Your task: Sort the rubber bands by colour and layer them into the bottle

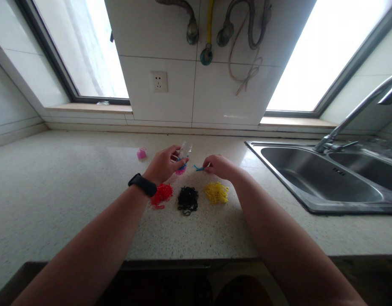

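Spillage looks the likeliest trouble: the left hand point(164, 164) grips a small clear bottle point(185, 150), seemingly tilted, so a slack hold could tip out the blue bits that appear to be inside. The right hand point(220, 166) pinches thin blue pieces point(198, 168) near the bottle, at four o'clock; so light a pinch could drop one. The red pile point(162, 193) at seven o'clock sits close under the left wrist, and a low arm might drag it into the black pile point(187, 198) at six. The yellow pile point(216, 192) lies between four and five, the pink cap point(141, 154) at nine. Underneath is a speckled counter point(87, 178); a steel sink point(342, 208) stands at three, a wall socket point(159, 81) at eleven, hoses point(210, 25) at twelve.
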### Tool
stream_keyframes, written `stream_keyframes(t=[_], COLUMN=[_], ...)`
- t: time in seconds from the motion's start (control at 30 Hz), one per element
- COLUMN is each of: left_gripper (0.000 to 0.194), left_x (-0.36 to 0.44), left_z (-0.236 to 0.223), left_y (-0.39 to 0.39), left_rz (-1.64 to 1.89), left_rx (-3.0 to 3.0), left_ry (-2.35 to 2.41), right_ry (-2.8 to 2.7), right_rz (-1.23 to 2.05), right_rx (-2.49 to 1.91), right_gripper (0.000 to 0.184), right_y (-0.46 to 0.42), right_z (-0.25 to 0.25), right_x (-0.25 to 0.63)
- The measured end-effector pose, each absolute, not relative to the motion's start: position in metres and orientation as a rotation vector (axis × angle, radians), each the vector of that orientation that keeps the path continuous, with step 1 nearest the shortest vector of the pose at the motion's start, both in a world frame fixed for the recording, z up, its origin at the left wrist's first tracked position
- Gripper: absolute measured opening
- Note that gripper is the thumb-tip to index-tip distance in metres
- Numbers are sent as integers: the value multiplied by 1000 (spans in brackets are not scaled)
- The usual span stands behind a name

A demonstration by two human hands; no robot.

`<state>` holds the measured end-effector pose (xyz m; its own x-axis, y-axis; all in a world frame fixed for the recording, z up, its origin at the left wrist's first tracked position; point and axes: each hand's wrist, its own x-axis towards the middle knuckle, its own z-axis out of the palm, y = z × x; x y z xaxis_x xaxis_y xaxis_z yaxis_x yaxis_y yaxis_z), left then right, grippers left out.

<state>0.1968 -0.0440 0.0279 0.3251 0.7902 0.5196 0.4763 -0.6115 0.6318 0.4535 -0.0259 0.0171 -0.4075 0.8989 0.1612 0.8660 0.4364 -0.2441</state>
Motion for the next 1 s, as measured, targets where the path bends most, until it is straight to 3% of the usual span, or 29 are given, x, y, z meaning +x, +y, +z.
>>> stream_keyframes(t=[0.37,0.73,1.0], left_gripper=[42,41,45], left_x=[197,197,196], left_z=[31,32,23], left_y=[-45,-46,-31], left_rz=[1176,1205,1200], left_rx=[2235,2139,1865], left_ry=[1146,1130,941], right_ry=[-2205,-2453,-2123], right_rz=[301,207,324], right_rx=[-1421,-1374,-1323], right_gripper=[11,14,13], right_y=[-23,-27,-24], right_z=[10,12,10], right_x=[452,438,440])
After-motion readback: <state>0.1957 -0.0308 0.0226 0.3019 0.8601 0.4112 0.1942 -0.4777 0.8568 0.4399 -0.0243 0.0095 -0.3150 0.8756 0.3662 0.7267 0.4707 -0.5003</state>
